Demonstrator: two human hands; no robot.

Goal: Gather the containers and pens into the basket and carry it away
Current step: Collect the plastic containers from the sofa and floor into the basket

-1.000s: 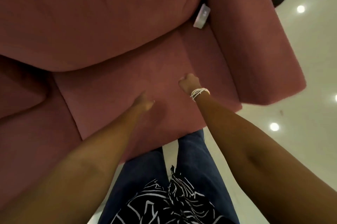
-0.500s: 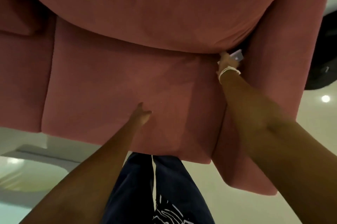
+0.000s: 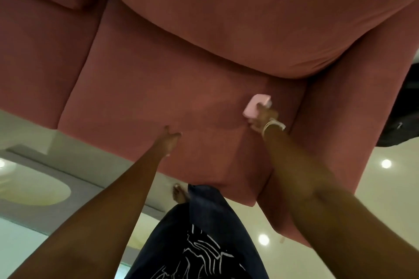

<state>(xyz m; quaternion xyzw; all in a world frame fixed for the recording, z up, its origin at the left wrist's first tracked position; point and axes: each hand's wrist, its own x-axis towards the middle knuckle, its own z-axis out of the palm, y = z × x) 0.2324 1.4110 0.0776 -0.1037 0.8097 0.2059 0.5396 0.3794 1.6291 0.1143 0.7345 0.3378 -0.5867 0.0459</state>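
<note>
a small pink container (image 3: 255, 106) is gripped by the right hand (image 3: 264, 117), fingers curled round it, just above the sofa (image 3: 158, 88) seat at about 3 o'clock of frame centre, near the armrest. the left hand (image 3: 170, 140) is pressed on the seat cushion at about 7 o'clock, fingers mostly straight, nothing held. no basket or pens are seen, so the task is judged early: one container picked up, basket loading and carrying away left to do.

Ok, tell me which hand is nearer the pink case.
Right. The right hand grips the pink case above the sofa seat; the left hand rests on the seat, apart from it.
</note>
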